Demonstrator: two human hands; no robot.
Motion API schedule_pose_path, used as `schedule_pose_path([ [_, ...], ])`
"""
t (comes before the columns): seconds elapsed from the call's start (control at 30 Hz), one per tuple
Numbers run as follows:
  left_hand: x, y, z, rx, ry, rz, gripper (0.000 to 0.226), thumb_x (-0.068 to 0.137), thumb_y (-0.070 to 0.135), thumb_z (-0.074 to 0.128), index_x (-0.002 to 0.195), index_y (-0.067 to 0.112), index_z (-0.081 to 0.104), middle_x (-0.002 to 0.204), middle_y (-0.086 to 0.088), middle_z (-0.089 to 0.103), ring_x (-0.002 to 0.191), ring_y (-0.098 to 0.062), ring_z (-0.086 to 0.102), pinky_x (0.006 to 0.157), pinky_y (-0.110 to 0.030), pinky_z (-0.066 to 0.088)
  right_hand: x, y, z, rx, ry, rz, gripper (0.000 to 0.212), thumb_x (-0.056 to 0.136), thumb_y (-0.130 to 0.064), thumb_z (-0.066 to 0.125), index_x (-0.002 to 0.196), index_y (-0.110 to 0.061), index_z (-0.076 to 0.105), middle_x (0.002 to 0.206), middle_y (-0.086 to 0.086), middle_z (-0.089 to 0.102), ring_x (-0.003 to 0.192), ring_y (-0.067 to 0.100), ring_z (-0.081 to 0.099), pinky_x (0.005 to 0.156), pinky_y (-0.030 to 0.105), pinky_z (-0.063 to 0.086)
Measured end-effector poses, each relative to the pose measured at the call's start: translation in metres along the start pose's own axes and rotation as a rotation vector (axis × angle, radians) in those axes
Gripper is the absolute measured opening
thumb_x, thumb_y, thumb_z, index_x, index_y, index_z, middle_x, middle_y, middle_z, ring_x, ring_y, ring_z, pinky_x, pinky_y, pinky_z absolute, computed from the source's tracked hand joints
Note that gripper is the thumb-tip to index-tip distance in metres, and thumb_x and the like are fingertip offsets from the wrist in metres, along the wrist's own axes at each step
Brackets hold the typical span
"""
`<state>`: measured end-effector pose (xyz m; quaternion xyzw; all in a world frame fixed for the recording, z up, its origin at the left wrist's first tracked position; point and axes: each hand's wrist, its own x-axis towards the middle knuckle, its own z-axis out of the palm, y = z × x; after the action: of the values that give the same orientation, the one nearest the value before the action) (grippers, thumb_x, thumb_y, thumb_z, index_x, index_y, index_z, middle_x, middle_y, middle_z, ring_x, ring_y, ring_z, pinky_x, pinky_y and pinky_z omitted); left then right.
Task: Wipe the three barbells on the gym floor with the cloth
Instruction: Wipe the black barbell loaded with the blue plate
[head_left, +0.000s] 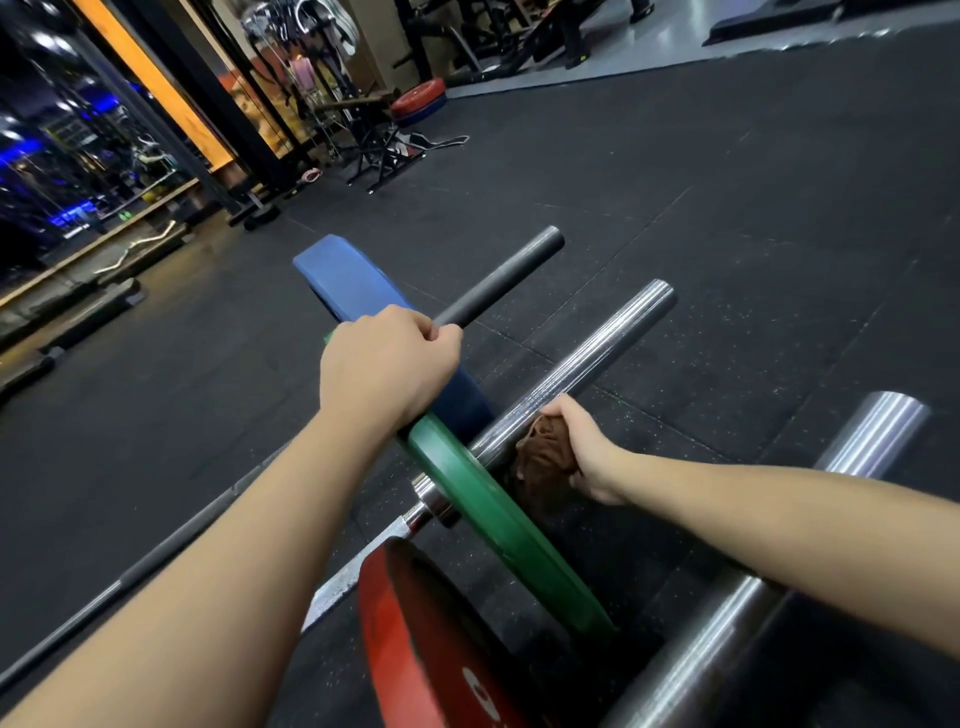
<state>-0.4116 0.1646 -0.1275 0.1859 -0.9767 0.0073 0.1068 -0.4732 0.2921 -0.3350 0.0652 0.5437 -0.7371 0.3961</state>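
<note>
Curl bar (148, 240), stacked plates (418, 103) (red over blue)

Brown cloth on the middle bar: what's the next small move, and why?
Probably slide the cloth outward along the chrome bar toward its tip. The right hand holds the cloth bunched against that bar right beside the green plate, and the shiny stretch beyond lies bare. The left hand, curled over the blue plate, looks like a brace.

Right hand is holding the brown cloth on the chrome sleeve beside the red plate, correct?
No. The head view shows the right hand holding the brown cloth on the chrome sleeve beside the green plate, not the red one.
</note>
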Motion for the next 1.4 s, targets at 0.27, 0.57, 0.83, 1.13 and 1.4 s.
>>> schedule_pose_path([
  [0.27,-0.005,0.002,0.001,0.008,0.019,0.029,0.048,0.08,0.043,0.033,0.075,0.011,0.068,0.068,-0.003,0.072,0.075,-0.03,0.066,0.074,-0.037,0.055,0.007,-0.014,-0.004,-0.061,0.249,-0.087,0.111,0.067,-0.095,0.053,0.151,-0.022,0.047,0.147,0.006,0.051,0.138,0.031,0.046,0.119,0.049,0.032],
  [0.57,-0.005,0.001,0.004,-0.008,0.036,0.029,0.049,0.081,0.046,0.033,0.075,0.013,0.068,0.068,-0.001,0.072,0.078,-0.03,0.065,0.074,-0.035,0.055,0.001,0.019,0.008,-0.168,-0.309,0.043,0.077,0.062,-0.067,0.081,0.107,-0.006,0.067,0.107,0.017,0.07,0.101,0.029,0.066,0.102,0.042,0.051],
  [0.83,-0.007,0.004,0.003,-0.014,0.022,0.019,0.05,0.079,0.046,0.032,0.075,0.012,0.069,0.066,-0.001,0.072,0.076,-0.029,0.066,0.074,-0.036,0.054,0.005,0.006,-0.001,-0.386,-0.384,0.054,0.087,0.058,-0.042,0.098,0.116,0.013,0.064,0.117,0.029,0.068,0.107,0.041,0.066,0.107,0.051,0.048],
  [1.13,-0.013,0.009,-0.002,-0.018,0.032,0.055,0.043,0.092,0.041,0.038,0.064,0.013,0.055,0.067,-0.005,0.072,0.072,-0.031,0.063,0.067,-0.035,0.044,-0.036,-0.052,-0.034,-0.656,-0.304,0.068,0.047,0.078,-0.024,0.085,0.118,-0.002,0.072,0.11,0.017,0.076,0.106,0.033,0.073,0.101,0.048,0.054],
  [1.4,-0.043,0.0,-0.008,-0.463,0.262,0.104,0.036,0.102,0.044,0.046,0.078,0.018,0.054,0.074,0.005,0.061,0.082,-0.029,0.057,0.079,-0.041,0.043,-0.11,-0.082,0.002,-0.374,0.182,-0.372,0.03,0.074,-0.022,0.086,0.099,-0.009,0.076,0.095,0.011,0.078,0.09,0.026,0.074,0.088,0.036,0.059],
])
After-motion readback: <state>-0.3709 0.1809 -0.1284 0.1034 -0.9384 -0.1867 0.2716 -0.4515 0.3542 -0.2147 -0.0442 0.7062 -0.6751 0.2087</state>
